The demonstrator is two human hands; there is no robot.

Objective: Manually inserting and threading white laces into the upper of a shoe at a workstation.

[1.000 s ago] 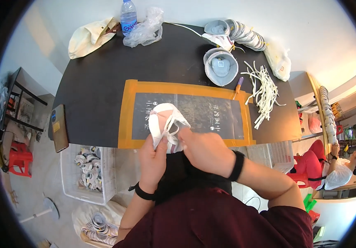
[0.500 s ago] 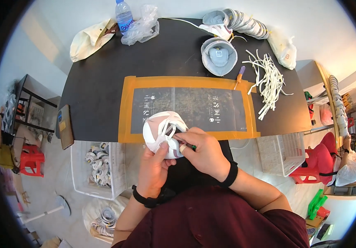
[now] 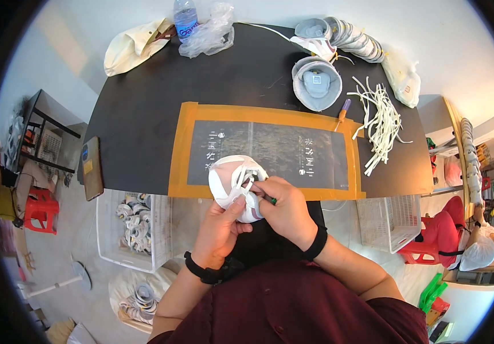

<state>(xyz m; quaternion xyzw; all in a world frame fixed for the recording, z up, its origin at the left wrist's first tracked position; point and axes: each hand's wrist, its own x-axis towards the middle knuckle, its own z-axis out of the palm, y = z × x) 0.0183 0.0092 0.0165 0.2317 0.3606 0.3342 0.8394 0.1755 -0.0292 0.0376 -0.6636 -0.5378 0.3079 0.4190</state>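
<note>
My left hand (image 3: 223,230) is closed round a white and pink shoe upper (image 3: 224,176), with its thumb pressed on the front near the white lace (image 3: 239,188). The upper is held just over the table's near edge. My right hand (image 3: 288,207) is closed at the upper's opening, its fingers on a slim tool with a dark and green handle (image 3: 270,200). The tool's tip is hidden among the lace and the upper's edge. A wristband (image 3: 317,243) is on my right wrist.
A taped dark sheet (image 3: 181,143) covers the black table's middle. Beyond lie an orange-and-purple-handled tool (image 3: 343,112), white laces (image 3: 382,123), grey-lined shoe uppers (image 3: 316,83), a bottle (image 3: 185,22) and a phone (image 3: 92,169). Crates (image 3: 163,229) stand below. A seated person (image 3: 476,252) is at right.
The view has shifted slightly, so the table's things appear further right. Both hands keep hold of the upper and the tool, with only small finger movement. The seated person's head has come into view.
</note>
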